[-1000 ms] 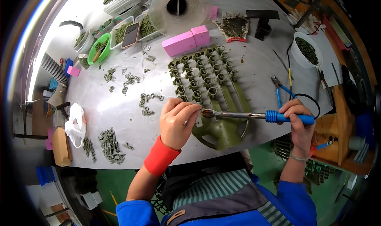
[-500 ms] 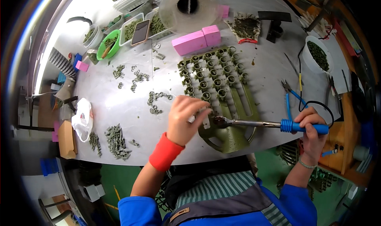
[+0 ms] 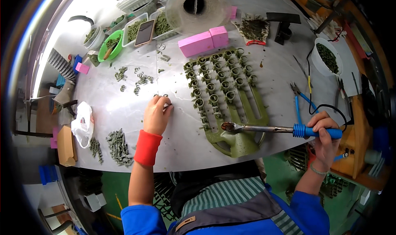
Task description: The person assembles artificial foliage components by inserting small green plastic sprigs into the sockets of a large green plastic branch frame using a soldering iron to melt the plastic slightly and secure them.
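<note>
- One soldering iron [image 3: 284, 130] lies level over the near edge of the counter [image 3: 123, 107]; its long axis runs left to right, tip toward the person's left, blue grip to the right.
- The right hand [image 3: 326, 132] has its fingers clenched round that blue grip, just past the counter's near right edge.
- The iron's tip sits over the near end of one green slotted rack [image 3: 247, 111], which carries many small green round parts in rows, too many to count surely.
- The left hand [image 3: 156, 113] rests on the counter left of the rack, fingers pinched on a small green part [image 3: 166, 107]; one red wristband [image 3: 147, 147] is on that wrist.
- Two pink blocks [image 3: 203, 40] lie side by side beyond the rack.
- One pair of blue-handled pliers [image 3: 299, 99] lies right of the rack.
- One white bowl [image 3: 328, 57] of green pieces stands near the far right edge.
</note>
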The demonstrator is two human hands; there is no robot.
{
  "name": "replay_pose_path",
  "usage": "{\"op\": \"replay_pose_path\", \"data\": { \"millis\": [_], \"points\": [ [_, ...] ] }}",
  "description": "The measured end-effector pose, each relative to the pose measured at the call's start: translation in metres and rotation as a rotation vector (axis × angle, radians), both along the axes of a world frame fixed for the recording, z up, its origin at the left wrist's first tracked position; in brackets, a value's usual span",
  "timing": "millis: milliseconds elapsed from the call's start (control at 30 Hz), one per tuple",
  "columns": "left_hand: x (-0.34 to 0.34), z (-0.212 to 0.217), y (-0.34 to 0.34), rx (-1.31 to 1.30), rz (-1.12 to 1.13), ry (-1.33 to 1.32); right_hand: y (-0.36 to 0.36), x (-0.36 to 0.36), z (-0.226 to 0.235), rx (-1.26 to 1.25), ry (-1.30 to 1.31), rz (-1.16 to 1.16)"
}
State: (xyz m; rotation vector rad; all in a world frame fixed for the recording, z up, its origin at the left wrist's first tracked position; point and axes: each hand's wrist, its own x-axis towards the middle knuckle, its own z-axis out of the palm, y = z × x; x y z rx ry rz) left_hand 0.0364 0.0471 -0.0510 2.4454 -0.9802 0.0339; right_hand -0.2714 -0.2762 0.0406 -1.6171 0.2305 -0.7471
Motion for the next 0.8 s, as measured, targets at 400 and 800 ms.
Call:
{"op": "replay_pose_path", "data": {
  "millis": [400,800],
  "points": [
    [-0.079,0.058,-0.033,-0.479,-0.018,0.463,-0.004,0.002,0.001,0.041,0.02,0.0],
    [-0.103,0.033,-0.077,-0.256,-0.27,-0.183,-0.013,0.019,-0.023,0.103,-0.011,0.117]
  ]
}}
